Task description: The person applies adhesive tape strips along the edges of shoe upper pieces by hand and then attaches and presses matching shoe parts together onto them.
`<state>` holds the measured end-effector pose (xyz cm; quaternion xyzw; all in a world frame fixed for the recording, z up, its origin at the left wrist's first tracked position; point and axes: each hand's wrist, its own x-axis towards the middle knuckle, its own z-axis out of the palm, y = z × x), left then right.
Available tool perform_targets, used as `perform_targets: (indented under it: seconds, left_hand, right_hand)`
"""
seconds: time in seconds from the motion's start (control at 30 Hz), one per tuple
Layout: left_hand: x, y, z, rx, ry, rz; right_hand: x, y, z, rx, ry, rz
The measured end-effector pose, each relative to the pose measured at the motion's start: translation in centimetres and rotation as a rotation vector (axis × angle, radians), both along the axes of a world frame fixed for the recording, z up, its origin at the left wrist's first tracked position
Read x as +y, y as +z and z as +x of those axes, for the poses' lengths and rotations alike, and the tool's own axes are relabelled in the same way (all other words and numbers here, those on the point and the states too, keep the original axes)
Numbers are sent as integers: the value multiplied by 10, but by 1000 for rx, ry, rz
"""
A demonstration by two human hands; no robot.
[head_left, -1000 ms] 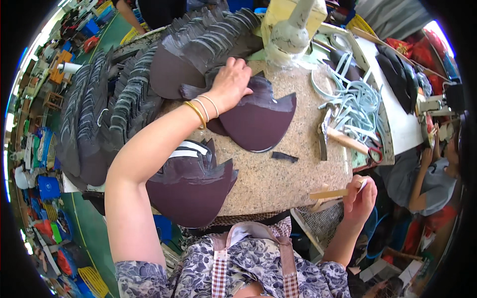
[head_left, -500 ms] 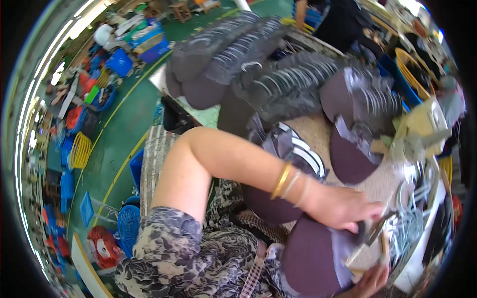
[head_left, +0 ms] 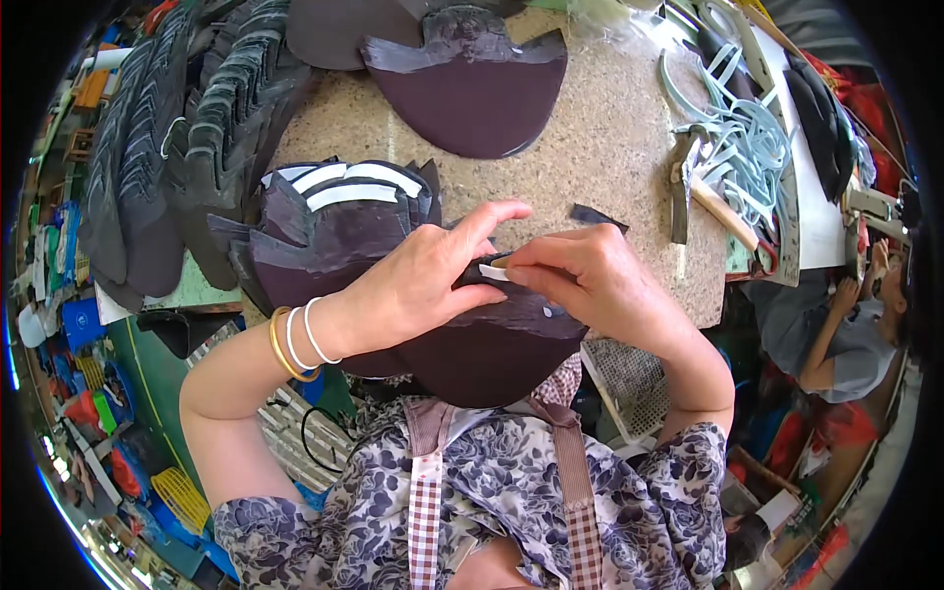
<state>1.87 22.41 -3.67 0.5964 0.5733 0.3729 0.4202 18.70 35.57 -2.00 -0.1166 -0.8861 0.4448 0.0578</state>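
Observation:
My left hand [head_left: 418,280] holds the upper edge of a dark purple rounded piece [head_left: 492,359], probably a shoe upper. Its thumb lies on the piece and its index finger stretches out to the right; the other fingers are partly hidden. Between the thumb and fingertips of my right hand [head_left: 595,270] is a short white strip [head_left: 495,272], held at the edge of that piece. Left of my hands lies a stack of similar pieces with curved white strips [head_left: 364,187]. Another dark piece [head_left: 472,93] rests flat beyond them on the speckled board [head_left: 610,138].
On the right lie a hammer [head_left: 723,211] with a wooden handle and a tangle of pale blue strips [head_left: 737,147]. Long rows of overlapping dark pieces [head_left: 231,108] cover the far left. A small dark scrap [head_left: 598,216] sits beyond my right hand. A co-worker [head_left: 836,324] is at the right.
My view has turned to face the board. My left hand has come back from near the hammer. Both hands now meet at the dark piece, with the white strip in my right fingers.

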Motion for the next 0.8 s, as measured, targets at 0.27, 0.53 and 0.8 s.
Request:
perform_targets:
  seconds: [0.27,0.53,0.8]
  left_hand:
    - [1,13,-9,-31,-57,-142]
    - [9,16,-2,366,-124,172]
    - [13,23,6,180,-2,-166]
  right_hand:
    - [4,6,15,-45,-27,-91]
    - [5,-6,79,-128,-172,-79]
    - [-9,-16,108,-160,-282,-5]
